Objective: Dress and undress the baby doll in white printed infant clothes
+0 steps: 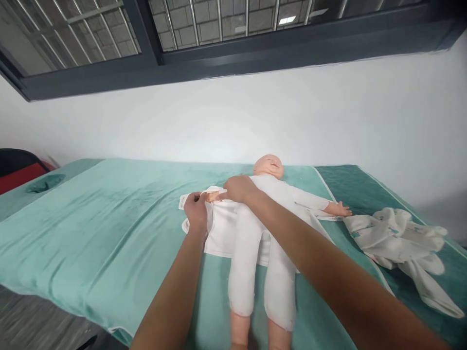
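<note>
A baby doll [272, 192] with a white cloth body lies on its back on a green-covered bed. Beneath its torso a white baby garment [222, 228] is spread open, its left part reaching out past the doll's side. My left hand [196, 209] pinches the garment's edge near the sleeve opening. Between my hands the doll's hand [213, 196] shows at the cloth. My right hand [239, 188] is closed over the doll's arm on that side, its fingertips partly hidden. The doll's other arm stretches out to the right, bare hand [339, 209] on the bed.
A crumpled white printed garment [399, 238] lies at the right on a darker green cover [346, 182]. Behind the bed [120, 218] stands a white wall [175, 126] under a dark-framed window [233, 58]. A red and black object [20, 170] is at the far left.
</note>
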`<move>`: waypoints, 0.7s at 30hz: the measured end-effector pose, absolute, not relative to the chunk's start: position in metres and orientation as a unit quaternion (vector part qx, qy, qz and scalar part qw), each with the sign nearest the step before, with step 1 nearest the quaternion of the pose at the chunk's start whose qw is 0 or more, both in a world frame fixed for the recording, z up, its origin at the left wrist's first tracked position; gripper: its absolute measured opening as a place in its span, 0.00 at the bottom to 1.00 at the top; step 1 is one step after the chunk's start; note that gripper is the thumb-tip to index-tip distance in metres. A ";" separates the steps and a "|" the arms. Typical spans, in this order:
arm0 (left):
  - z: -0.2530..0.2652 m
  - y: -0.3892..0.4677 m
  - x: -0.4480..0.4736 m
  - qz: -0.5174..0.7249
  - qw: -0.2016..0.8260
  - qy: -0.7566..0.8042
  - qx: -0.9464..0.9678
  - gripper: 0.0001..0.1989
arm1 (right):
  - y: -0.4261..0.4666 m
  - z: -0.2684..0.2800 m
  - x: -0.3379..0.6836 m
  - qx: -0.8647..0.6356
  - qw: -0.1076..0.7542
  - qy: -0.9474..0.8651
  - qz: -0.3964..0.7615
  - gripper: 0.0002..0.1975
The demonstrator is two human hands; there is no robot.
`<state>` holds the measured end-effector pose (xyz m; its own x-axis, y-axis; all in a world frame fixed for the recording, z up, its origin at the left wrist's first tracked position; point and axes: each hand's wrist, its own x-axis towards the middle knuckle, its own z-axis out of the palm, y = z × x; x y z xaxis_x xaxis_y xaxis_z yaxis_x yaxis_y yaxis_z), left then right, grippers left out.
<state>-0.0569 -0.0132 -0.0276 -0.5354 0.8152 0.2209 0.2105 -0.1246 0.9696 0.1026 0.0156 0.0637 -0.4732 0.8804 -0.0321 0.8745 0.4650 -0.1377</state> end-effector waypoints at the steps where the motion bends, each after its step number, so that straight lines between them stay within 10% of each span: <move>1: -0.026 -0.016 -0.054 0.612 0.234 0.613 0.440 0.09 | 0.016 0.061 0.100 -0.513 0.025 -0.855 0.063 0.25; 9: -0.024 -0.018 -0.048 0.526 0.108 0.646 0.542 0.16 | 0.013 0.054 0.099 -0.506 0.091 -0.857 0.050 0.18; 21: -0.022 -0.023 -0.037 0.310 -0.021 0.743 0.593 0.22 | -0.045 0.006 0.242 -0.674 0.470 -0.568 0.047 0.14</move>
